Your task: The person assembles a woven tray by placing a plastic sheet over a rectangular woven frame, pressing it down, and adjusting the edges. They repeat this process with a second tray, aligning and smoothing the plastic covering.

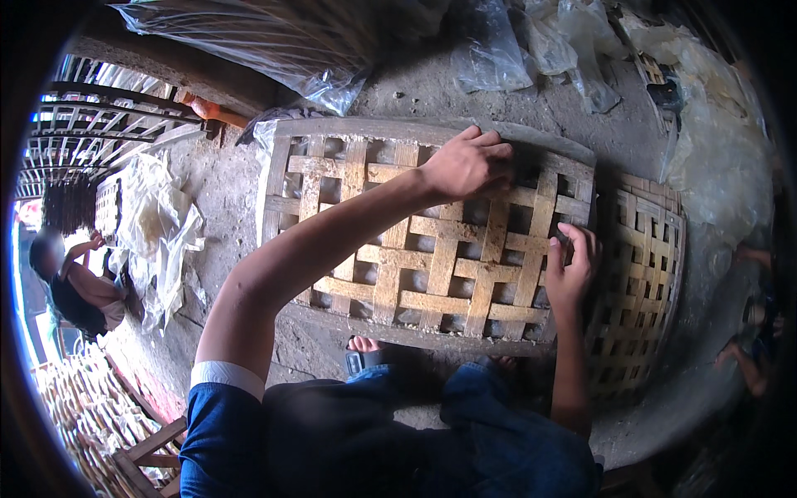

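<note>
In front of me lies a rectangular rack (413, 225) of wide woven bamboo strips in a wooden frame, with pale crumbs stuck along its edges and strips. My left arm reaches across it. My left hand (469, 164) is closed over the far right part of the lattice, its fingers curled down; what they hold, if anything, is hidden. At the rack's right edge my right hand (571, 270) is raised with thumb and fingers apart, nothing visible between them.
A second woven rack (635, 274) lies to the right. Clear plastic sheets (490, 50) hang at the back, and crumpled plastic (158, 236) lies at left. One person (79, 282) sits far left; another person's arm (745, 365) shows far right.
</note>
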Motion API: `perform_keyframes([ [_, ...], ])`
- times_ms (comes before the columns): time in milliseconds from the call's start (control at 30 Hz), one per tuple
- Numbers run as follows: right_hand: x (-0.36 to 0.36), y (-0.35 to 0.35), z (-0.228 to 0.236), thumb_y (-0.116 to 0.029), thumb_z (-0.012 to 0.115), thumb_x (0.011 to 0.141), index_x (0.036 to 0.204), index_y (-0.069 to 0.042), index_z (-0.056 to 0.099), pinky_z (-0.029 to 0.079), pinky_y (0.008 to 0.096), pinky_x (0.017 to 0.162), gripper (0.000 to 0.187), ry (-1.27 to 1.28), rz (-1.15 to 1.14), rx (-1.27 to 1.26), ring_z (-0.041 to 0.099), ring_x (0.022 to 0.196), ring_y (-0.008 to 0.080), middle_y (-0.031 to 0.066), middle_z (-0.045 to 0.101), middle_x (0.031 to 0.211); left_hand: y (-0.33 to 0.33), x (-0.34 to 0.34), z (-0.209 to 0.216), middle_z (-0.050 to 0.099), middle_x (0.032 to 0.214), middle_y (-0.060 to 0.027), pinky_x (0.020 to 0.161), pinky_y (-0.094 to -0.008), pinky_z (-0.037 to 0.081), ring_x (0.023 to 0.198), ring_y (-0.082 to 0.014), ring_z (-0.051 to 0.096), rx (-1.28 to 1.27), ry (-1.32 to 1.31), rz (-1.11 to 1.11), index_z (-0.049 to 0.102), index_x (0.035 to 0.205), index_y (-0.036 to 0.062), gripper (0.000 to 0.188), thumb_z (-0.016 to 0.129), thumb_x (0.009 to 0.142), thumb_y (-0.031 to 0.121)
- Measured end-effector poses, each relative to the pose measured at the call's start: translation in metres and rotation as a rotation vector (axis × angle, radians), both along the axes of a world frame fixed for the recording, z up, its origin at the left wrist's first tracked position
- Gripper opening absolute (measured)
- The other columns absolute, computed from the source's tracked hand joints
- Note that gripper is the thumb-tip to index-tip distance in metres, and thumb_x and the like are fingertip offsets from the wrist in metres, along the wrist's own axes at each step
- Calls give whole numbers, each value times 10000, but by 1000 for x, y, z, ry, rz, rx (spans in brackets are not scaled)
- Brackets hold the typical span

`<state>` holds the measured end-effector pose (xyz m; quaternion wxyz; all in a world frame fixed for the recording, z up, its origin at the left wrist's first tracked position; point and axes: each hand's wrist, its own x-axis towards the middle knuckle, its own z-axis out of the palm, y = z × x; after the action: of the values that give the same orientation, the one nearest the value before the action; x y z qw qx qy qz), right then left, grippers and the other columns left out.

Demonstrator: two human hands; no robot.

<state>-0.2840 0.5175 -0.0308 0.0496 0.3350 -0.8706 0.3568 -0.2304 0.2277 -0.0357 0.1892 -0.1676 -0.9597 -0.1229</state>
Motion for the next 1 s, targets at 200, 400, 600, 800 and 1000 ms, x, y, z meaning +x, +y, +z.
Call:
perform_keyframes([
  [200,2,-4,-2,-111,689,889,1099,-79,686,447,443,963,212,29,13,3,594,1065,339,108,668,1097,-1,5,-5,597,1139,-68,947,-390,415,1101,-233,533,-70,-58,113,701,1061,143,286,571,986,386],
  [400,-3,3,-3,-83,687,895,1118,-68,674,462,414,963,224,-37,13,-37,613,1061,314,101,678,1093,-87,25,33,636,1125,-118,968,-420,477,1080,-282,593,241,124,501,655,1079,43,291,671,809,-62],
  [600,-10,14,-18,-67,663,954,1157,-38,663,475,317,898,205,-212,-10,-168,618,995,198,75,683,1077,-212,189,53,724,905,-115,748,-329,525,772,-242,672,475,223,1229,692,999,53,157,661,1010,207],
  [800,-16,3,-2,-93,672,952,1095,-49,691,486,336,893,150,-165,-21,-76,636,983,239,94,691,1074,-229,334,23,762,958,-73,770,-454,550,892,-301,729,48,-210,1727,742,908,148,509,701,850,652],
  [1000,-16,-72,19,-161,791,867,993,-71,744,482,396,850,162,79,217,-4,615,936,285,91,663,970,-203,289,32,747,1013,-72,838,-417,562,927,-285,715,108,150,1307,740,986,124,164,757,892,256],
])
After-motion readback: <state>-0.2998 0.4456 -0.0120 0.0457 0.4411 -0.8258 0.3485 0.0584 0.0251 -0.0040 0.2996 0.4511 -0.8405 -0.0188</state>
